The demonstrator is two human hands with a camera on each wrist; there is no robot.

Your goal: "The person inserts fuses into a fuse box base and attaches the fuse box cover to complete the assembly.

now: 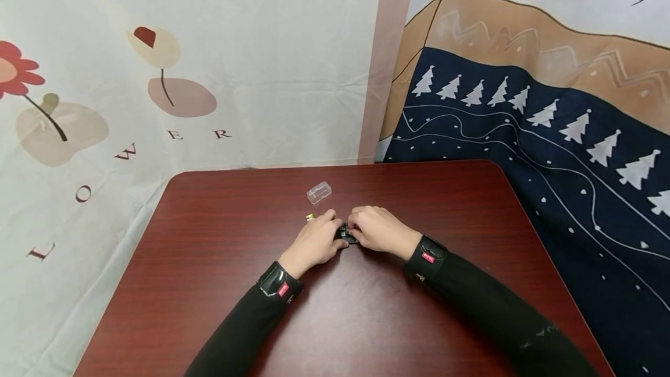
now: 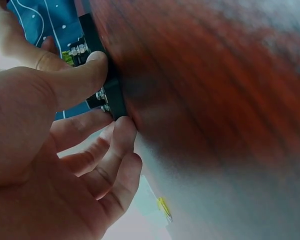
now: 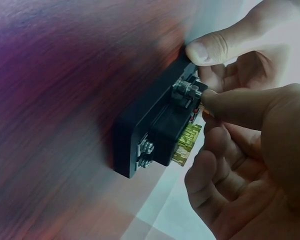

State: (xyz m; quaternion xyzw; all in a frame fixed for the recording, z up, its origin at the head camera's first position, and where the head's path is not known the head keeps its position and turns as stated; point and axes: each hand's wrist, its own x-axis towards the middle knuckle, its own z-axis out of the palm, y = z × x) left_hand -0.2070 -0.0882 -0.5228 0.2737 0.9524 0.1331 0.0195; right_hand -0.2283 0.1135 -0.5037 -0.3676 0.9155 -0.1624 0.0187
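Observation:
A black fuse holder [image 3: 160, 117] with metal screw terminals stands on the table, a yellow blade fuse [image 3: 187, 142] seated in its raised middle. My left hand [image 1: 317, 238] grips the holder by its end, thumb [image 2: 97, 62] on one side and fingertips along the other edge. My right hand [image 1: 379, 230] is at the holder's top, its thumb and curled fingers pinching a small reddish piece mostly hidden between them. Beyond the left hand lies a small yellow piece [image 1: 310, 217], seen with metal prongs in the left wrist view.
A clear plastic box [image 1: 319, 192] lies on the dark red wooden table [image 1: 251, 208], behind the hands. Printed cloths hang behind the table's far edge and along its right side.

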